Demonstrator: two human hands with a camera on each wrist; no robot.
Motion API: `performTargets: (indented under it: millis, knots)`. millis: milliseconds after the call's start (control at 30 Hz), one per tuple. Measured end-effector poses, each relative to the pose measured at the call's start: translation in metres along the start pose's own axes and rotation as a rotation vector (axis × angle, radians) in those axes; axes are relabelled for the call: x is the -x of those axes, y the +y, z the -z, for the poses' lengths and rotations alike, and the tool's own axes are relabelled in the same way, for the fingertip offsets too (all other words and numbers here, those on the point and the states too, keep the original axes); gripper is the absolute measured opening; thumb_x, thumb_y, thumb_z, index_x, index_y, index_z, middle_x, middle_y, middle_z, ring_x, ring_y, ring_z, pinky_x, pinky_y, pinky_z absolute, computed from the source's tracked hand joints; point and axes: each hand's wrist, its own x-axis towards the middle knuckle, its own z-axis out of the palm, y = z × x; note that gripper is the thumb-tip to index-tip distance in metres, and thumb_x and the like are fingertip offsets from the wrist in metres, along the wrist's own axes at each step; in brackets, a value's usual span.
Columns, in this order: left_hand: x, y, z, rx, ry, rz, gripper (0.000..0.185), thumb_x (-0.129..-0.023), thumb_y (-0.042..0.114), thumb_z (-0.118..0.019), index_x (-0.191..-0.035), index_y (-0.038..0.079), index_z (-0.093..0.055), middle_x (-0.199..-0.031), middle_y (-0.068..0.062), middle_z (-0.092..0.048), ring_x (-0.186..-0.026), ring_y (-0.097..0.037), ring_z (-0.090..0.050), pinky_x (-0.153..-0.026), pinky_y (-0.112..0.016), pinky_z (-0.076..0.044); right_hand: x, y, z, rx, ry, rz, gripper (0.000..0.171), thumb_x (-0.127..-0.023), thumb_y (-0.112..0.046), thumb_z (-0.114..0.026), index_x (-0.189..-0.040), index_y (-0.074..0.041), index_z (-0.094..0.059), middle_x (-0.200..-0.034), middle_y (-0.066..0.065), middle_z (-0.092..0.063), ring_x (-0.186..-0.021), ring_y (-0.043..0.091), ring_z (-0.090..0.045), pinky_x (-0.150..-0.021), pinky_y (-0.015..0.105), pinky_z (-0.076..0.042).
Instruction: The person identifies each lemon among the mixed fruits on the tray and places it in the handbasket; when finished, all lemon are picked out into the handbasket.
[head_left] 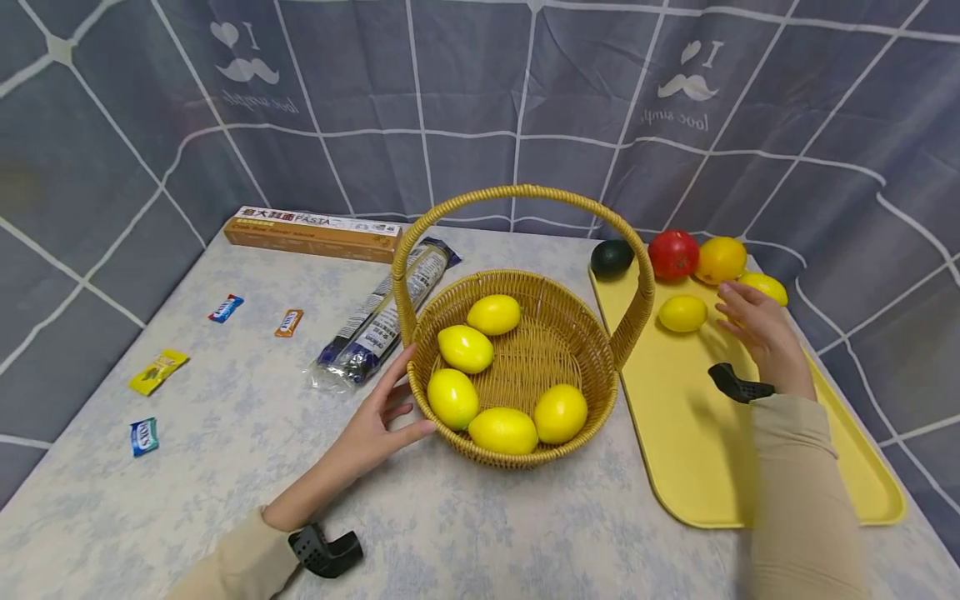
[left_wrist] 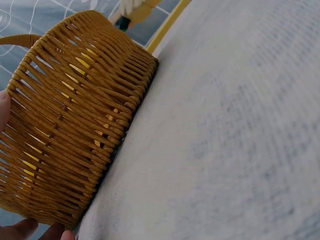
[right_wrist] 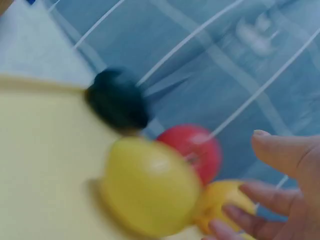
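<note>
A woven basket (head_left: 517,287) with a tall arched handle stands mid-table in the head view, with several lemons (head_left: 504,431) inside. Against its left side rests my left hand (head_left: 378,425), thumb and index finger spread along the outer wall. The left wrist view shows fingertips touching the wicker (left_wrist: 70,120). Over the yellow tray (head_left: 697,450), my right hand (head_left: 765,333) reaches with parted fingers and nothing in them. One lemon (head_left: 682,313) lies left of it; another lemon (head_left: 767,288) sits just beyond, partly covered by the fingers. In the right wrist view, the nearer lemon (right_wrist: 150,187) is apart from the hand.
At the tray's far end sit a dark green avocado (head_left: 612,259), a red pomegranate-like fruit (head_left: 673,255) and an orange-yellow fruit (head_left: 720,260). Behind the basket's left are a pasta box (head_left: 315,235) and plastic-wrapped packs (head_left: 386,312). Several small wrapped sweets (head_left: 158,372) lie farther left.
</note>
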Motion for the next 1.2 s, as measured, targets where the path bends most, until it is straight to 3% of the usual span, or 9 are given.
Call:
performTargets:
  millis: [100, 200, 400, 567, 667, 767, 867, 967, 1200]
  knots:
    - [0.0, 0.0, 0.0, 0.007, -0.002, -0.002, 0.088, -0.085, 0.008, -0.07, -0.152, 0.022, -0.015, -0.152, -0.013, -0.016, -0.13, -0.035, -0.032, -0.098, -0.051, -0.035, -0.018, 0.015, -0.006, 0.26, -0.039, -0.092, 0.089, -0.092, -0.046, -0.053, -0.148, 0.003, -0.004, -0.134, 0.012, -0.028, -0.101, 0.015, -0.045, -0.093, 0.023, -0.041]
    - [0.0, 0.001, 0.0, 0.009, 0.001, -0.001, 0.088, -0.085, 0.008, -0.07, -0.152, 0.021, -0.015, -0.152, -0.014, -0.016, -0.13, -0.035, -0.033, -0.097, -0.052, -0.035, -0.024, 0.022, -0.02, 0.398, -0.064, -0.065, 0.089, -0.093, -0.046, -0.052, -0.146, 0.009, -0.004, -0.126, 0.017, -0.032, -0.081, 0.008, -0.047, -0.076, 0.019, -0.047]
    - [0.0, -0.001, 0.0, 0.016, -0.002, 0.0, 0.087, -0.085, 0.008, -0.069, -0.152, 0.023, -0.015, -0.153, -0.01, -0.014, -0.13, -0.035, -0.031, -0.098, -0.052, -0.034, -0.008, 0.026, -0.042, 0.489, -0.068, 0.052, 0.076, -0.093, -0.035, -0.058, -0.141, 0.008, -0.017, -0.12, 0.023, -0.036, -0.079, 0.01, -0.049, -0.07, 0.02, -0.048]
    - [-0.001, -0.002, 0.0, 0.014, -0.009, 0.001, 0.087, -0.086, 0.009, -0.069, -0.152, 0.026, -0.015, -0.154, -0.008, -0.012, -0.131, -0.035, -0.03, -0.099, -0.051, -0.033, 0.033, 0.016, -0.04, 0.519, -0.128, 0.162, 0.064, -0.095, -0.029, -0.056, -0.142, -0.001, -0.024, -0.125, 0.017, -0.036, -0.092, 0.012, -0.047, -0.076, 0.018, -0.044]
    - [-0.001, -0.001, 0.0, 0.009, -0.007, 0.006, 0.088, -0.086, 0.009, -0.069, -0.151, 0.028, -0.015, -0.153, -0.009, -0.013, -0.131, -0.035, -0.031, -0.099, -0.05, -0.034, 0.066, -0.001, -0.038, 0.527, -0.225, 0.307, 0.049, -0.096, -0.015, -0.054, -0.14, -0.009, -0.033, -0.119, 0.008, -0.045, -0.094, 0.012, -0.052, -0.077, 0.017, -0.044]
    - [0.0, 0.0, 0.001, 0.004, -0.001, 0.01, 0.088, -0.085, 0.008, -0.069, -0.151, 0.029, -0.016, -0.154, -0.006, -0.012, -0.131, -0.034, -0.031, -0.099, -0.05, -0.034, 0.096, -0.023, -0.044, 0.434, -0.429, 0.481, 0.05, -0.093, 0.004, -0.051, -0.139, -0.009, -0.036, -0.119, 0.009, -0.047, -0.097, 0.015, -0.054, -0.08, 0.019, -0.045]
    - [0.0, 0.001, 0.002, 0.002, 0.001, 0.014, 0.088, -0.085, 0.008, -0.069, -0.151, 0.03, -0.016, -0.154, -0.001, -0.01, -0.131, -0.033, -0.03, -0.1, -0.049, -0.033, 0.114, -0.039, -0.069, 0.313, -0.625, 0.546, 0.055, -0.09, 0.011, -0.051, -0.14, -0.003, -0.033, -0.125, 0.014, -0.043, -0.103, 0.021, -0.051, -0.083, 0.025, -0.048]
    - [-0.001, 0.001, 0.002, 0.003, -0.002, 0.018, 0.088, -0.085, 0.009, -0.069, -0.151, 0.031, -0.015, -0.154, -0.002, -0.011, -0.131, -0.033, -0.03, -0.1, -0.05, -0.033, 0.114, -0.042, -0.111, 0.288, -0.68, 0.503, 0.053, -0.091, 0.002, -0.056, -0.138, -0.001, -0.032, -0.126, 0.017, -0.041, -0.105, 0.026, -0.049, -0.085, 0.029, -0.048]
    - [0.0, 0.0, 0.0, 0.007, -0.004, 0.016, 0.087, -0.086, 0.008, -0.069, -0.151, 0.029, -0.015, -0.153, -0.009, -0.012, -0.131, -0.035, -0.03, -0.099, -0.051, -0.033, 0.076, -0.014, -0.193, 0.425, -0.601, 0.251, 0.051, -0.09, -0.022, -0.065, -0.13, -0.004, -0.039, -0.119, 0.014, -0.048, -0.101, 0.027, -0.049, -0.085, 0.035, -0.043]
